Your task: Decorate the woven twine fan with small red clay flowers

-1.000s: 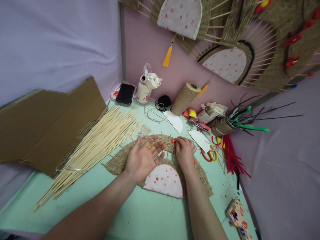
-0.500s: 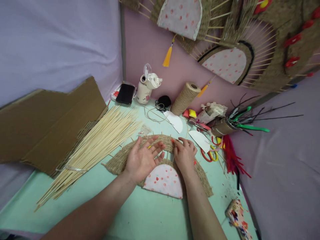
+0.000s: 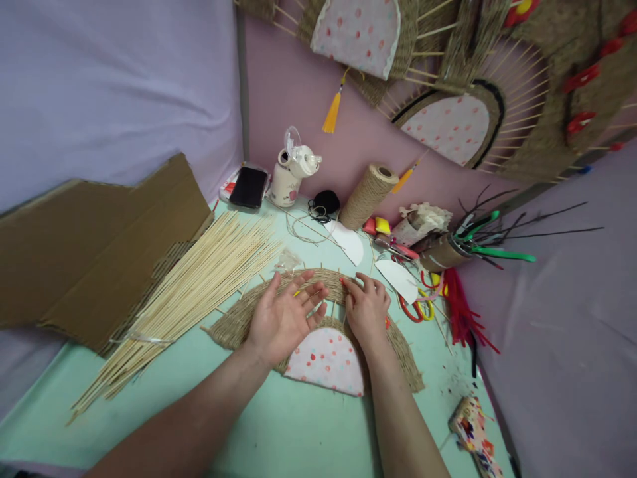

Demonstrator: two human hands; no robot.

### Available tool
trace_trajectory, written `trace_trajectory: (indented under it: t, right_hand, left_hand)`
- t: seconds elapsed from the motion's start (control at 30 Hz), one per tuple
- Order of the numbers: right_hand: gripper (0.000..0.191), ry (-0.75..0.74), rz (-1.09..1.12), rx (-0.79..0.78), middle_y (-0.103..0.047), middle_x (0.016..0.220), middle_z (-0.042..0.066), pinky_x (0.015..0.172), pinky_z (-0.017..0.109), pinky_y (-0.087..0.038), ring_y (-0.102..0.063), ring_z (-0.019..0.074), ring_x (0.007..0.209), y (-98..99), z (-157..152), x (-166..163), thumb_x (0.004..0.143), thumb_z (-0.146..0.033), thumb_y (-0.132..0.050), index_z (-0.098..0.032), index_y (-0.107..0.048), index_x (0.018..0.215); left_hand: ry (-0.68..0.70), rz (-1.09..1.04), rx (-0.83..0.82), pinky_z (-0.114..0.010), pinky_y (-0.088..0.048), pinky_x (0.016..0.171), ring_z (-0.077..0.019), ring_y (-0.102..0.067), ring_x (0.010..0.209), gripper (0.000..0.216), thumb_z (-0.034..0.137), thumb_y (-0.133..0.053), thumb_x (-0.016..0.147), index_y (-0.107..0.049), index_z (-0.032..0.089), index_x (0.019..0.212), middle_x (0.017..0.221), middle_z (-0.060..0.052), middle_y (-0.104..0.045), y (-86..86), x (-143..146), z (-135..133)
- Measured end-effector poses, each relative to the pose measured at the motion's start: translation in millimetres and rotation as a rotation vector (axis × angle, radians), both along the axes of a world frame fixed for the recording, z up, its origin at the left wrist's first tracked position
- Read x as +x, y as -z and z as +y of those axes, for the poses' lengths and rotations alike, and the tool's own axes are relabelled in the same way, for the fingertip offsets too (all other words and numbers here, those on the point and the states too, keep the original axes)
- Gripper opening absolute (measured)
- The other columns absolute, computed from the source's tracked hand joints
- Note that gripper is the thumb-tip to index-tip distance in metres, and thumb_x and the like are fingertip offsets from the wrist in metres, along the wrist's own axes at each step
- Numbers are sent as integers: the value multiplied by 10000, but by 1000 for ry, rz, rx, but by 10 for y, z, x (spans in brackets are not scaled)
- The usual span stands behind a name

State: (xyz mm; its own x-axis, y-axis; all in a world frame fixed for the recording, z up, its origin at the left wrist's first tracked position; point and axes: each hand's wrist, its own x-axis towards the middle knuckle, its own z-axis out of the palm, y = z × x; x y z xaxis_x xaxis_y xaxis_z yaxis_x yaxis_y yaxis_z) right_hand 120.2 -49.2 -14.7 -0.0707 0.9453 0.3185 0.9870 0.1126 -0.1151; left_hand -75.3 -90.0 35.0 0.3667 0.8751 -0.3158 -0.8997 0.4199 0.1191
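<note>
Mint counter (image 3: pixel 288 431) below, fan (image 3: pixel 326 362) lying lower centre; left hand (image 3: pixel 286 318) is spread wide over it, palm up, right hand (image 3: pixel 367 307) touches a red bit (image 3: pixel 342 281): pinched or pressed, can't tell!

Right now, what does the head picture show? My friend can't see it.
A left hand, open and palm up, is over a brown woven twine arch; the right hand has a finger at a small red decoration on it. A white, red-dotted fabric half-circle sits inside the arch, on a pale green table. Thin, pale wooden sticks lie bundled to the left.
</note>
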Motion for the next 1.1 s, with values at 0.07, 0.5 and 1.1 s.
trace_trajectory:
  t: [0.07,0.5,1.1]
  right_hand:
    - [386,6,1,-3,-594,1316,62,931,439,-333,-435,288,1172,-8,-4,2,856,-150,-510,-308,-700,1153]
    - [450,39,-15,-70,-506,1426,68,998,483,-334,-399,305,1252,-67,-95,-32,878,-195,-468,-318,-623,1282]
    - [432,27,-69,-98,-465,1476,72,1026,513,-313,-382,315,1301,-44,-101,-68,905,-233,-446,-334,-621,1287]
  left_hand:
    - [-2,5,-2,-336,-552,837,-231,-647,1026,463,509,-445,944,-630,136,1146,1068,-132,-649,-2,2,2]
    - [2,15,-6,-332,-556,826,-228,-655,994,449,499,-437,950,-636,136,1125,1047,-125,-650,-25,10,-1]
    - [9,15,-5,-330,-550,834,-211,-663,949,419,470,-462,944,-637,146,1144,1011,-115,-668,-6,8,0]
